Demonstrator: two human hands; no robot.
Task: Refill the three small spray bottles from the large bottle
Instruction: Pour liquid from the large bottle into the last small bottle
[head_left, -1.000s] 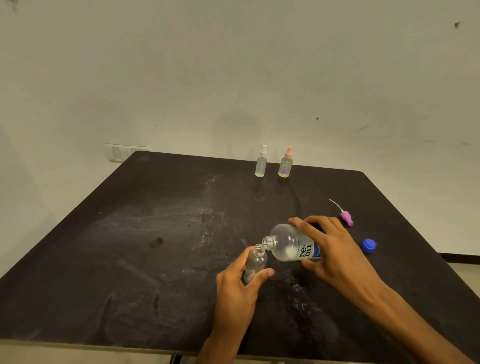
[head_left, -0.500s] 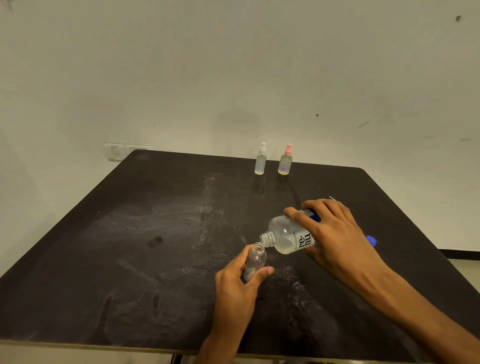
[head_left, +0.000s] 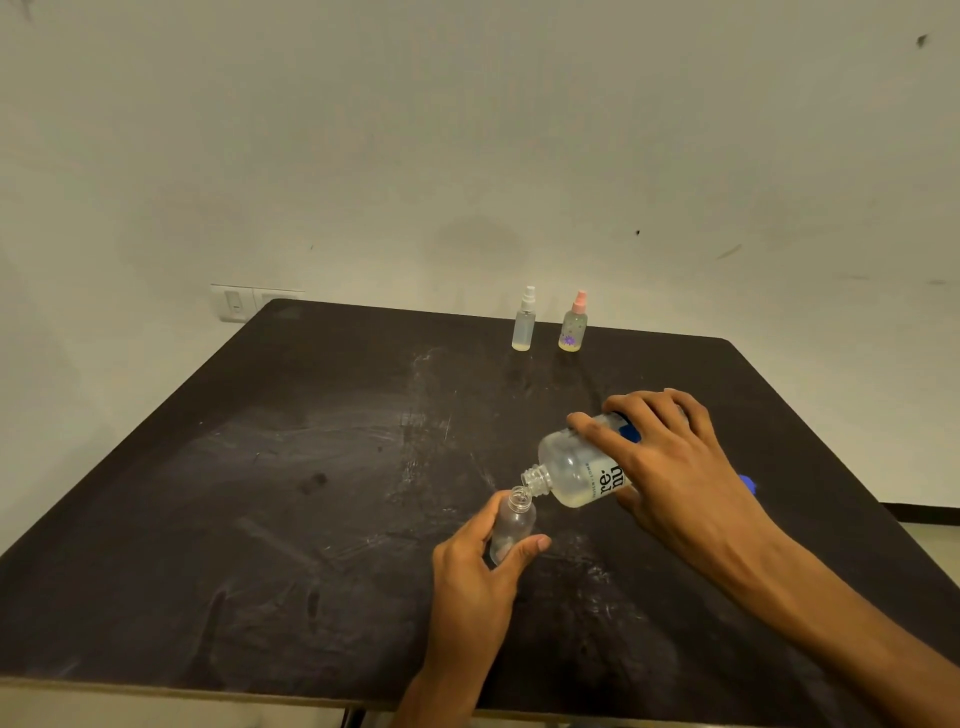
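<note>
Your right hand (head_left: 670, 467) grips the tilted large bottle (head_left: 576, 470), neck at the mouth of the small bottle (head_left: 511, 527) gripped by your left hand (head_left: 475, 577).

Black table (head_left: 260, 519): scuffed top, standing against a pale wall (head_left: 467, 130); wall switch plate (head_left: 236, 303) showing past its far left corner.

Left hand (head_left: 480, 577): gripping an uncapped small clear bottle (head_left: 511, 530) upright, thumb and fingers curling round its body.

Right hand (head_left: 680, 467): holding the large clear bottle (head_left: 576, 467), tilting it neck-down so its open mouth is sitting just at the small bottle's mouth; pale liquid is pooling in its lower side.

White-topped spray bottle (head_left: 523, 326) and pink-topped spray bottle (head_left: 573, 322): standing upright side by side near the far edge, capped.

Blue cap (head_left: 747, 483): lying on the table, partly hidden behind the right hand.
</note>
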